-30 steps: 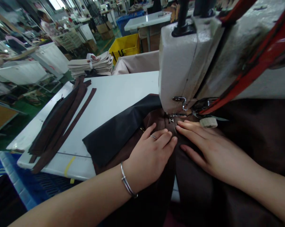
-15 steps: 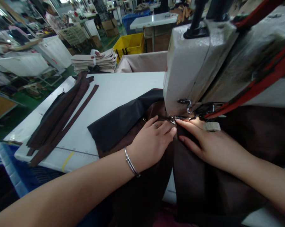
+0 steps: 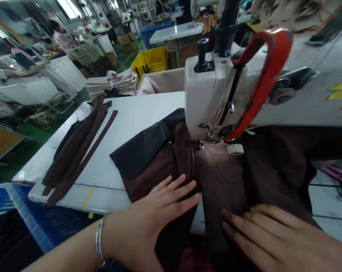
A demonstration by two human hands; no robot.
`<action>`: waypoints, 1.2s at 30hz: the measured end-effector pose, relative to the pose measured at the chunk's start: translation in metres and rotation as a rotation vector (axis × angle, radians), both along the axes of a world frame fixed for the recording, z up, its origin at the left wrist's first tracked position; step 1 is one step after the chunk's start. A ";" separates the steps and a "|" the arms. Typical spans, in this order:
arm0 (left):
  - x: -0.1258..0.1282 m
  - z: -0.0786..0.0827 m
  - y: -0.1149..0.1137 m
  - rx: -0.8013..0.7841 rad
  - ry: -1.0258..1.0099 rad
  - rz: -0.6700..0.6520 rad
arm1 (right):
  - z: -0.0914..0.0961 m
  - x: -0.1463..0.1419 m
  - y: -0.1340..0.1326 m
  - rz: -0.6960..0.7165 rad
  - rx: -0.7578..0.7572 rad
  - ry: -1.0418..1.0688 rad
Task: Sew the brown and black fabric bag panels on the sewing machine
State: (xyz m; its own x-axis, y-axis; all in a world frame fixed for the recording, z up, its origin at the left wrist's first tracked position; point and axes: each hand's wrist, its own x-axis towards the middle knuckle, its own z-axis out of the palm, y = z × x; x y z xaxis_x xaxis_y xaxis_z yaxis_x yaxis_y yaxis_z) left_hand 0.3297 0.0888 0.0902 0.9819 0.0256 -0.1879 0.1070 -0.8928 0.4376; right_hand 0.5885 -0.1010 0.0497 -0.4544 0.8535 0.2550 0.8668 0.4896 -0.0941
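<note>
Dark brown leather-like material point(image 3: 224, 177) lies under the presser foot point(image 3: 201, 144) of a white sewing machine point(image 3: 198, 94). A black panel point(image 3: 144, 145) and a small zipper pull point(image 3: 171, 143) show on its left part. My left hand point(image 3: 159, 211) is spread over the left piece, fingers outstretched, with nothing gripped. Lower right, my right hand point(image 3: 275, 234) rests on the right piece, its fingers extended and fairly close together. Both hands are apart from the needle area. A narrow gap separates the two sides of the material near me.
Dark strips point(image 3: 80, 151) lie on the white table point(image 3: 148, 109) at left. A blue crate point(image 3: 26, 215) stands below the table's near left edge. Purple-handled scissors point(image 3: 337, 175) lie at right. Stacked pieces point(image 3: 111, 83) and a yellow bin point(image 3: 151, 60) are beyond.
Both hands have drawn back toward me from the presser foot, the right one moving farther down and right. The left fingers have spread apart. The view has shifted, showing more of the machine.
</note>
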 end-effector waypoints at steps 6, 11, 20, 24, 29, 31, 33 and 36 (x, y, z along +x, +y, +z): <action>-0.025 -0.008 -0.029 0.295 -0.224 0.043 | -0.016 -0.035 -0.025 -0.124 0.153 -0.191; 0.006 0.015 -0.045 0.500 -0.133 -0.092 | 0.005 -0.048 -0.012 -0.189 0.094 -0.012; -0.001 0.014 0.008 0.391 -0.175 0.495 | -0.022 -0.057 0.000 -0.205 -0.048 0.155; -0.016 0.003 0.076 0.411 -0.089 0.986 | -0.025 -0.056 -0.001 -0.202 -0.051 0.154; -0.050 0.049 0.060 0.436 -0.126 0.981 | -0.026 -0.057 -0.003 -0.204 -0.018 0.144; -0.066 0.076 0.034 0.613 -0.087 1.007 | -0.028 -0.059 -0.003 -0.213 -0.004 0.135; -0.074 0.090 0.006 0.781 -0.074 0.943 | -0.030 -0.060 -0.003 -0.220 0.003 0.137; -0.064 0.071 -0.034 0.857 -0.161 0.606 | -0.032 -0.063 -0.003 -0.227 0.010 0.139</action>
State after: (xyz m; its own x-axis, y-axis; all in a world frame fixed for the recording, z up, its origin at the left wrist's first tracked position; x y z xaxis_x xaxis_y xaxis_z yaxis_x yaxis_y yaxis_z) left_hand 0.2655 0.0546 0.1616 0.7726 0.5810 0.2560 0.6340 -0.7269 -0.2637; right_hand 0.5259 -0.1039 0.0182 -0.2114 0.9269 0.3102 0.9338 0.2852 -0.2159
